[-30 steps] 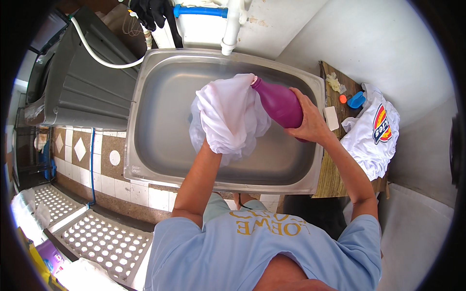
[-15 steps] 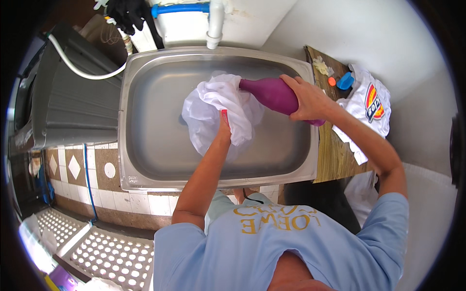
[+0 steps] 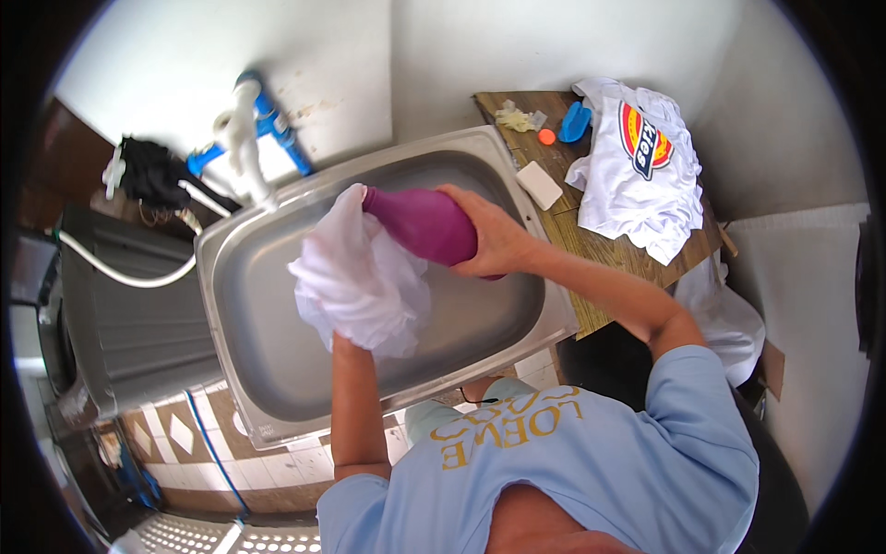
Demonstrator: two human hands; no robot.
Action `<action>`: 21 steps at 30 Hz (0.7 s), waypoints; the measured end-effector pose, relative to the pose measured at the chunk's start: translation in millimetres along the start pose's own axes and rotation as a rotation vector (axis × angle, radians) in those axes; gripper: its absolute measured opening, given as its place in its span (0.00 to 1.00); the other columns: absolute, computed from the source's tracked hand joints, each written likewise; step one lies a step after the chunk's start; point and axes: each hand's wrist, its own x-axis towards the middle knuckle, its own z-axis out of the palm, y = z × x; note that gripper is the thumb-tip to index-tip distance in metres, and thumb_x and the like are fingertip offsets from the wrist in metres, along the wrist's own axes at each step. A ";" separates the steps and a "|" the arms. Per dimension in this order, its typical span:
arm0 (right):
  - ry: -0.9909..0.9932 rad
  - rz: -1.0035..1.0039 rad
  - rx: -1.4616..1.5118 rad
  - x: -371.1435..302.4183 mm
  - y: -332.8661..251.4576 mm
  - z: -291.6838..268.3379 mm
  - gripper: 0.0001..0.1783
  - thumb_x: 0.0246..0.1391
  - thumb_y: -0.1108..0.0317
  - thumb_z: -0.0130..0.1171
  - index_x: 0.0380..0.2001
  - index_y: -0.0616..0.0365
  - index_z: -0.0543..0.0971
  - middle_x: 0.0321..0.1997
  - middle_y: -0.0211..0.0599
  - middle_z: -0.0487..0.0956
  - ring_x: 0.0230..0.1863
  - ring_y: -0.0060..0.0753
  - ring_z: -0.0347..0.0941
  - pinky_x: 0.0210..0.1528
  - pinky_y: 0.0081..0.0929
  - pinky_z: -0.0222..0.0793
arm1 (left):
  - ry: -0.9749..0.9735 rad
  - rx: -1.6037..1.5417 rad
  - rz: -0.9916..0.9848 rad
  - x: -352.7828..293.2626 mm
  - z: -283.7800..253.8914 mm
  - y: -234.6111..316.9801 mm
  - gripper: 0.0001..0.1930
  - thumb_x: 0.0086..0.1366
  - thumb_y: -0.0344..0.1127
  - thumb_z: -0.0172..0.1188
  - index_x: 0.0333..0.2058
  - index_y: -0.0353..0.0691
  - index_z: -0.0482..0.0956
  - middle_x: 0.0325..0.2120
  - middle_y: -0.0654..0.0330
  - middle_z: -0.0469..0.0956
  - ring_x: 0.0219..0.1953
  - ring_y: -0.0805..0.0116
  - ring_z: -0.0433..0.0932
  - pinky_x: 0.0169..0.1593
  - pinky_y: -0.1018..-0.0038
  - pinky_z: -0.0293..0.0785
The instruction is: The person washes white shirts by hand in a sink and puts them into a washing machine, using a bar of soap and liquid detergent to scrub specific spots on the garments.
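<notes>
A bunched white cloth (image 3: 360, 277) covers my left hand, which holds it up over the metal sink (image 3: 560, 300). Only my left wrist (image 3: 351, 349) shows below the folds; the fingers are hidden. My right hand (image 3: 494, 235) is closed round a purple bottle (image 3: 425, 222) with a narrow neck. The bottle lies nearly on its side, neck to the left and mouth end against the upper part of the cloth. I cannot see whether anything flows from it. Cloudy water appears to stand in the sink.
A white block (image 3: 540, 186), an orange cap (image 3: 546, 137), a blue plastic piece (image 3: 575, 121) and a folded white shirt (image 3: 637, 166) lie on the wooden board (image 3: 600, 295) to the right. A white tap pipe (image 3: 245, 138) rises behind the sink. A grey ribbed surface (image 3: 138, 323) borders its left side.
My view has turned, so the sink sits tilted and further left. My left hand has raised the cloth from the sink, and the bottle has stayed against it in my right hand.
</notes>
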 end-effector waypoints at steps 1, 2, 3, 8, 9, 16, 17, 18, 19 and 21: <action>0.045 0.027 0.062 0.2 -0.9 0.7 0.54 0.26 0.61 0.71 0.61 0.58 0.56 0.54 0.53 0.67 0.55 0.52 0.66 0.57 0.39 0.63 | -0.021 0.121 0.012 1.6 -8.1 8.8 0.24 0.57 0.26 0.54 0.54 0.33 0.64 0.52 0.56 0.66 0.52 0.62 0.68 0.53 0.72 0.68; 0.088 0.053 0.124 0.9 -1.8 -1.1 0.55 0.26 0.61 0.72 0.61 0.58 0.56 0.55 0.53 0.66 0.56 0.51 0.66 0.58 0.38 0.62 | -0.021 0.183 0.015 3.8 -15.7 13.4 0.24 0.56 0.26 0.55 0.53 0.33 0.65 0.50 0.56 0.66 0.51 0.62 0.68 0.52 0.72 0.68; 0.126 0.076 0.191 0.6 -3.3 -5.1 0.56 0.25 0.61 0.72 0.61 0.59 0.55 0.56 0.52 0.66 0.57 0.49 0.65 0.59 0.36 0.61 | -0.018 0.243 0.014 3.5 -23.7 17.3 0.24 0.56 0.27 0.56 0.53 0.33 0.65 0.49 0.56 0.67 0.50 0.62 0.68 0.51 0.72 0.68; 0.435 0.155 0.349 16.1 25.6 -61.6 0.59 0.24 0.59 0.76 0.61 0.60 0.54 0.58 0.48 0.66 0.60 0.41 0.63 0.62 0.37 0.57 | 0.034 0.491 -0.038 0.3 -50.8 14.5 0.23 0.52 0.29 0.60 0.49 0.35 0.67 0.44 0.57 0.69 0.45 0.61 0.70 0.47 0.72 0.69; 0.496 0.149 0.331 24.0 41.8 -74.7 0.60 0.24 0.59 0.76 0.62 0.61 0.54 0.58 0.48 0.66 0.60 0.40 0.63 0.63 0.37 0.57 | 0.053 0.533 -0.049 -3.1 -57.5 16.4 0.23 0.51 0.30 0.60 0.48 0.35 0.68 0.43 0.57 0.69 0.44 0.61 0.71 0.47 0.73 0.69; 0.897 0.156 0.084 70.1 179.3 -145.0 0.57 0.28 0.56 0.78 0.59 0.63 0.55 0.53 0.45 0.67 0.52 0.40 0.67 0.53 0.34 0.67 | 0.163 0.732 -0.032 -15.4 -60.8 7.5 0.22 0.46 0.34 0.65 0.42 0.38 0.71 0.35 0.58 0.72 0.37 0.61 0.73 0.41 0.73 0.70; 0.976 0.149 -0.014 77.7 183.3 -145.3 0.58 0.27 0.55 0.79 0.58 0.65 0.55 0.54 0.47 0.66 0.54 0.42 0.66 0.55 0.34 0.65 | 0.175 0.752 -0.027 -17.7 -59.8 7.2 0.22 0.45 0.34 0.66 0.41 0.38 0.72 0.34 0.58 0.73 0.36 0.61 0.74 0.40 0.73 0.71; 0.994 0.205 -0.092 82.2 191.9 -147.5 0.59 0.26 0.54 0.78 0.58 0.66 0.55 0.55 0.48 0.65 0.55 0.42 0.65 0.56 0.34 0.63 | 0.188 0.770 -0.015 -17.9 -57.0 7.7 0.22 0.45 0.35 0.67 0.40 0.38 0.72 0.33 0.58 0.73 0.35 0.61 0.74 0.40 0.73 0.71; 1.023 0.267 -0.194 81.9 202.7 -152.2 0.60 0.26 0.53 0.78 0.58 0.67 0.54 0.55 0.49 0.65 0.56 0.43 0.65 0.57 0.34 0.61 | 0.195 0.775 0.001 -15.5 -54.6 6.6 0.22 0.44 0.35 0.68 0.40 0.39 0.73 0.32 0.59 0.74 0.34 0.61 0.74 0.39 0.73 0.71; 1.041 0.286 -0.235 84.1 221.2 -149.0 0.62 0.25 0.52 0.79 0.58 0.68 0.52 0.57 0.51 0.63 0.57 0.44 0.63 0.59 0.34 0.60 | 0.219 0.810 0.013 -18.3 -52.7 4.5 0.22 0.43 0.36 0.69 0.38 0.39 0.74 0.29 0.59 0.75 0.32 0.61 0.75 0.37 0.73 0.71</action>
